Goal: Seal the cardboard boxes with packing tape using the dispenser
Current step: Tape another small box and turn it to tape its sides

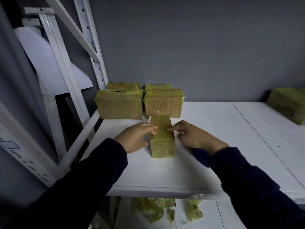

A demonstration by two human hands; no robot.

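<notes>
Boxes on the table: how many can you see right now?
6. Near box between left hand and right hand; front-left box and front-right box behind it; back-left box and back-right box behind those, partly hidden; edge box far right. Others may be hidden.

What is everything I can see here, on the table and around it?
small box: one, yellowish brown, tape-wrapped, table middle, between the hands
larger boxes: four, same colour, two rows by the wall
far box: one, brown, table's right end
table: one, white
rack: one, white metal, left side
tape scraps: several, yellowish, below the table's near edge
left hand: one, dark sleeve, grips the small box
right hand: one, dark sleeve, fingertip on the box top
</notes>
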